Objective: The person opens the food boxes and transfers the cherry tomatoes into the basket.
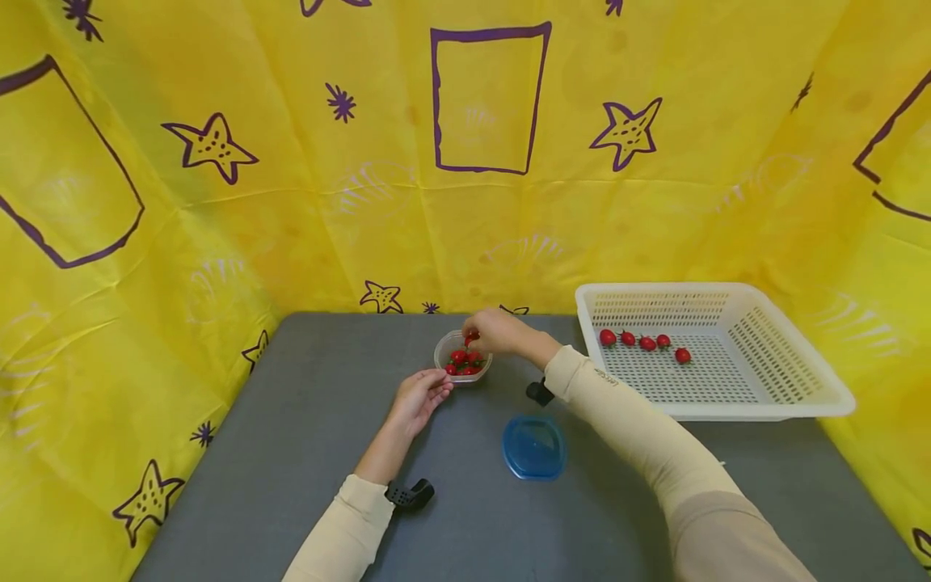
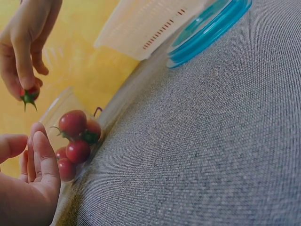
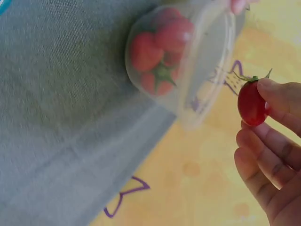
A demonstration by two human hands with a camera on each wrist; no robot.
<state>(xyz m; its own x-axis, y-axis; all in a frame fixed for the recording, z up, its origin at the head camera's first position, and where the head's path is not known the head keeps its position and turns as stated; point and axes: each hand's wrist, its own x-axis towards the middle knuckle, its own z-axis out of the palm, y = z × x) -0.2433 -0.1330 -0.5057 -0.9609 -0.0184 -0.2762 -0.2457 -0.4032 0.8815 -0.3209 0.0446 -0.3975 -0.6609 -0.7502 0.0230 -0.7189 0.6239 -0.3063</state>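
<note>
Right hand [image 1: 499, 331] pinches a tomato [image 3: 250, 104], stem and long axis toward left hand [image 1: 418, 398], straight-fingered against a container [image 3: 195, 84].

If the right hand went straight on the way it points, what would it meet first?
Probably the clear container, its rim or the tomatoes inside, with the pinched tomato leading the right hand. Depth is unclear, so I can't tell which.

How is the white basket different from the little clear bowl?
The white basket is much bigger than the clear bowl. The basket's walls have lots of holes, but the bowl's are see-through. The basket's tomatoes lie in a loose row, while the bowl's tomatoes are bunched together. Both are open on top and hold red tomatoes.
</note>
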